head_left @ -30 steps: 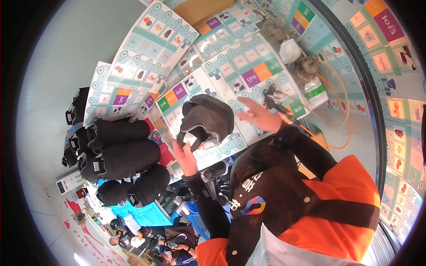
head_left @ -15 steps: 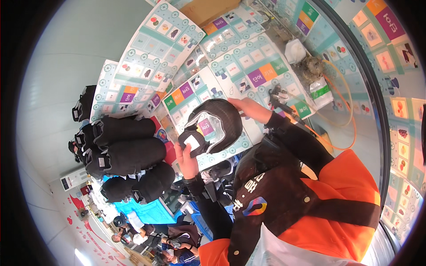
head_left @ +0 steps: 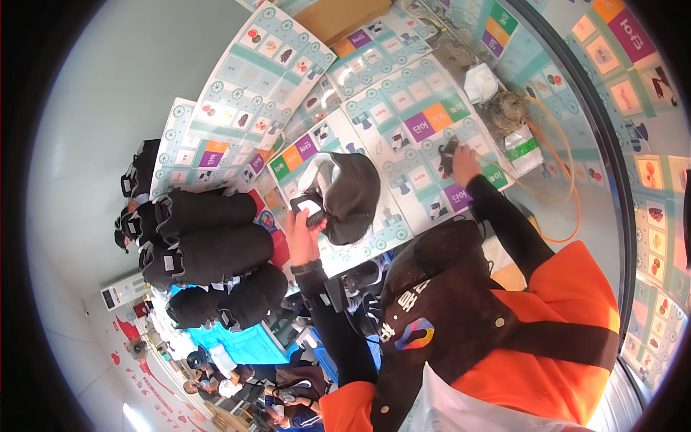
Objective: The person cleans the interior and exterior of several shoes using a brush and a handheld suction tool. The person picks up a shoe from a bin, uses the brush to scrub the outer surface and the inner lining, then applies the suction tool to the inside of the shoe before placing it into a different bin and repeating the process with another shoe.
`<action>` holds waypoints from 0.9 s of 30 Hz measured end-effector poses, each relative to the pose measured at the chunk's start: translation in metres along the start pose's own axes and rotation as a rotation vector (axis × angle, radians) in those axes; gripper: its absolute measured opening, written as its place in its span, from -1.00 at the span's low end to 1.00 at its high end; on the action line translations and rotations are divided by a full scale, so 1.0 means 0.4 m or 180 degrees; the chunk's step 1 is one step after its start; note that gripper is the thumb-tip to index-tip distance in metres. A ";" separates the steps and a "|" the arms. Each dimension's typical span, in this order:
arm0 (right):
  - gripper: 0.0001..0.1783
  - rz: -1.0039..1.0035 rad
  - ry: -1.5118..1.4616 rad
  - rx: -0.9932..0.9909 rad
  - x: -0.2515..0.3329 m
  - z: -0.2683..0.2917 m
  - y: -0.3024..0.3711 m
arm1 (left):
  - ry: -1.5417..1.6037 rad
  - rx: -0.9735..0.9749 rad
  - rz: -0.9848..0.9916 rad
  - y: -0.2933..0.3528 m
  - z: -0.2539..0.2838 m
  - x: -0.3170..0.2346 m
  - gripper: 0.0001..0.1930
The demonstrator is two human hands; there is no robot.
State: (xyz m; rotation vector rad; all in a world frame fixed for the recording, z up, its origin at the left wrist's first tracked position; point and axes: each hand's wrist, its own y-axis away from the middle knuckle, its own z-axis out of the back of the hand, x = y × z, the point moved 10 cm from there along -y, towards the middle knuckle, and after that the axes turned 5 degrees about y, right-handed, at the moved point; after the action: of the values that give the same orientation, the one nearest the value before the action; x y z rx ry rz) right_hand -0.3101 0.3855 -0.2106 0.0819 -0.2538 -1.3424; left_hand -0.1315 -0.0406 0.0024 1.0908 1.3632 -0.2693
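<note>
My left hand [head_left: 302,239] is closed on the short brim of a black cap [head_left: 356,198], near a white label on it. The cap stands tilted over the patterned work table [head_left: 403,223], and its pale lining shows on the far left side. Over to the right, my right hand [head_left: 466,165] has its fingers around a dark hand tool [head_left: 448,155], shaped like an air or spray gun. Much of the tool is hidden by that hand.
Stacks of black caps [head_left: 223,252] rise at the left of the table. Orange hose [head_left: 572,209] loops past the right edge, beside a white and green packet [head_left: 522,147] and a dusty brown lump [head_left: 506,109]. Patterned boards [head_left: 252,79] stand behind. People [head_left: 288,396] are at lower left.
My right hand has let go of the cap's rim and moved right onto the dark tool. The cap has turned in my left hand, its opening now facing away from me.
</note>
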 end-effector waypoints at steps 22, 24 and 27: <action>-0.83 0.1499 -0.3285 0.0366 0.359 0.504 0.077 | -0.0419 -0.0453 0.0437 -0.232 0.010 0.124 -0.82; -0.83 0.1639 -0.3159 0.0599 0.365 0.498 0.087 | -0.0406 -0.0490 0.0434 -0.222 0.012 0.127 -0.82; -0.81 0.1899 -0.2804 0.1079 0.386 0.471 0.104 | -0.0322 -0.0494 0.0448 -0.216 0.030 0.126 -0.83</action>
State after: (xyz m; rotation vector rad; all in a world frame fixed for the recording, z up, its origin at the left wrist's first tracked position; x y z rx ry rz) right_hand -0.2822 0.2617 0.0014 -0.2931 -1.1544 -0.6565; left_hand -0.1728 -0.0730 -0.0835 1.0242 1.1912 -0.1119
